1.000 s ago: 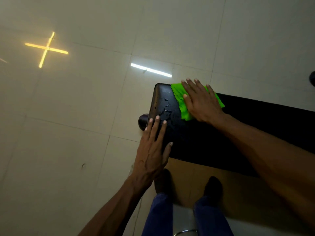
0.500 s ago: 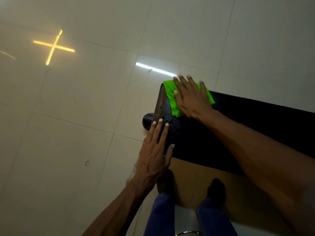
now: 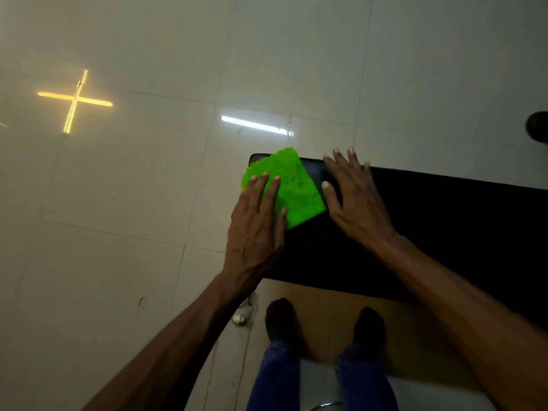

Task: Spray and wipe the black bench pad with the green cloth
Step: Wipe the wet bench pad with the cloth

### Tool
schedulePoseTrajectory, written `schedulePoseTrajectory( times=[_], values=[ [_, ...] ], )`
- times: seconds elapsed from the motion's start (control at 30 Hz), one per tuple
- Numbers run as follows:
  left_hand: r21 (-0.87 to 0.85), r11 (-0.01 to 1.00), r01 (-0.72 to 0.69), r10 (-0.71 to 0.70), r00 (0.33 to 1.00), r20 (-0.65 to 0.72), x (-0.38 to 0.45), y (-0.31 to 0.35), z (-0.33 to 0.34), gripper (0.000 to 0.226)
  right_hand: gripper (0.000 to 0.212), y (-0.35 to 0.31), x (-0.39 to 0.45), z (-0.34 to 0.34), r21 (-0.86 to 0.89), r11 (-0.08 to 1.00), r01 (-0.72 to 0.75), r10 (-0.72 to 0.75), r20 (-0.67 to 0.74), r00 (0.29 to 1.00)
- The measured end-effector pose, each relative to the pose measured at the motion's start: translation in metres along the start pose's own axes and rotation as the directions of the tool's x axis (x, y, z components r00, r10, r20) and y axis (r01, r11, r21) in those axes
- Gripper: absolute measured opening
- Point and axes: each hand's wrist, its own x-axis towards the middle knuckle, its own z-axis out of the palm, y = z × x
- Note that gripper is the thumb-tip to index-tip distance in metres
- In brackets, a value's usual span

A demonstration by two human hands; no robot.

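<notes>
Upper left of frame: yellow cross reflection (image 3: 74,99) on tiled floor (image 3: 118,218), irrelevant. Centre: left hand (image 3: 256,229) flat, fingers spread, pressing the near-left part of the green cloth (image 3: 292,188), probably to drive the wipe. Cloth lies on the left end of the black bench pad (image 3: 444,226). Right hand (image 3: 354,200) open, palm down on the pad just right of cloth, gripping nothing, likely bracing.
</notes>
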Motion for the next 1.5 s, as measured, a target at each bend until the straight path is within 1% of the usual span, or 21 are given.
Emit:
schedulePoseTrajectory(
  times=[0.07,0.17,0.23,0.3,0.4,0.47,0.6,0.67,0.73,0.8,0.87,1.0,1.07,1.13,1.2,1.3,1.4,1.5],
  values=[
    [0.055,0.995,-0.078,0.074,0.995,0.073,0.031,0.007,0.018,0.057,0.061,0.016,-0.003,0.005,-0.138,0.990,-0.026,0.029,0.016,0.999],
    [0.179,0.982,-0.064,0.034,0.986,0.165,0.052,0.006,0.044,0.064,0.060,0.026,-0.009,0.019,-0.256,0.967,0.003,-0.010,-0.028,1.000],
    [0.259,0.965,-0.046,0.004,0.987,0.160,0.040,0.001,0.050,0.064,0.059,0.027,-0.010,0.023,-0.275,0.961,0.002,-0.016,-0.051,0.999],
    [0.287,0.958,-0.010,-0.032,0.990,0.140,0.015,0.002,0.048,0.066,0.059,0.029,-0.008,0.023,-0.285,0.958,-0.001,-0.013,-0.047,0.999],
    [0.266,0.964,0.031,-0.074,0.986,0.152,-0.008,0.003,0.042,0.070,0.060,0.029,-0.005,0.024,-0.293,0.956,-0.011,-0.001,-0.041,0.999],
    [0.239,0.970,0.036,-0.069,0.989,0.134,0.012,-0.003,0.043,0.074,0.060,0.030,-0.005,0.026,-0.296,0.955,-0.014,-0.002,-0.055,0.998],
    [0.226,0.967,0.118,-0.144,0.984,0.102,0.058,-0.012,0.049,0.074,0.060,0.034,-0.005,0.029,-0.301,0.953,-0.007,-0.013,-0.064,0.998],
    [0.185,0.974,0.128,-0.147,0.985,0.095,0.041,-0.013,0.050,0.072,0.060,0.032,-0.006,0.029,-0.309,0.951,-0.009,-0.008,-0.052,0.999],
    [0.153,0.979,0.136,-0.151,0.984,0.091,0.004,-0.008,0.044,0.072,0.061,0.030,-0.006,0.027,-0.311,0.950,-0.016,0.002,-0.044,0.999],
    [0.148,0.980,0.134,-0.152,0.982,0.115,-0.035,-0.002,0.038,0.072,0.061,0.030,-0.006,0.026,-0.305,0.952,-0.020,0.007,-0.045,0.999],
    [0.161,0.980,0.114,-0.135,0.983,0.126,-0.051,0.000,0.038,0.072,0.061,0.030,-0.006,0.027,-0.302,0.953,-0.021,0.004,-0.056,0.998],
    [0.187,0.977,0.105,-0.126,0.986,0.106,-0.007,-0.011,0.044,0.072,0.061,0.029,-0.006,0.028,-0.303,0.953,-0.017,-0.008,-0.081,0.997],
    [0.155,0.978,0.139,-0.153,0.984,0.087,0.022,-0.020,0.046,0.072,0.060,0.029,-0.007,0.029,-0.315,0.949,-0.016,-0.012,-0.087,0.996],
    [0.132,0.977,0.171,-0.178,0.983,0.047,0.029,-0.022,0.047,0.071,0.061,0.029,-0.006,0.029,-0.320,0.947,-0.015,-0.008,-0.072,0.997],
    [0.099,0.969,0.226,-0.228,0.973,0.018,0.006,-0.017,0.048,0.070,0.062,0.029,-0.007,0.028,-0.315,0.949,-0.020,0.003,-0.052,0.999],
    [0.089,0.944,0.318,-0.321,0.947,0.020,-0.058,0.001,0.043,0.070,0.062,0.027,-0.007,0.025,-0.305,0.952,-0.023,0.012,-0.039,0.999],
    [0.126,0.951,0.281,-0.286,0.958,0.025,-0.091,0.010,0.047,0.069,0.061,0.027,-0.008,0.027,-0.302,0.953,-0.022,0.006,-0.055,0.998],
    [0.168,0.951,0.261,-0.264,0.964,-0.001,-0.069,0.006,0.052,0.068,0.060,0.028,-0.009,0.029,-0.305,0.952,-0.017,-0.007,-0.077,0.997]
  ],
)
